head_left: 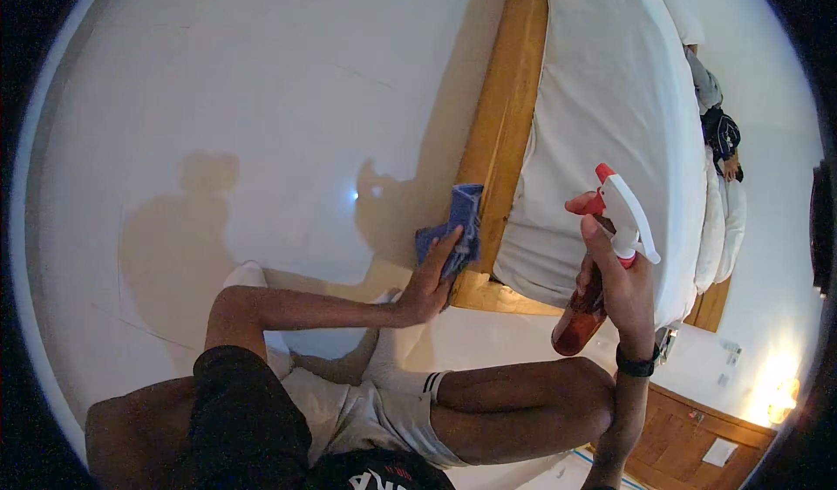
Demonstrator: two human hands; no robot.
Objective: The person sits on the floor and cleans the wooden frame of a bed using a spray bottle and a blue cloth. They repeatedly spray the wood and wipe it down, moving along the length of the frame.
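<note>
My left hand (427, 285) is closed on a folded blue cloth (466, 215), held against the side of the wooden bed frame (499, 132) close to its near corner. My right hand (623, 294) grips a spray bottle (579, 324) of reddish-brown liquid, raised in front of the mattress. Its white and red trigger head (621, 215) points up and to the left, with my fingers at the trigger. Part of the bottle is hidden behind my fingers.
A mattress with a white sheet (610, 80) lies in the frame. Beyond it, another person (719, 132) is by some white pillows (732, 228). A wooden door (697, 442) and a lit wall lamp (780, 394) are at the lower right. Pale floor (261, 80) stretches left.
</note>
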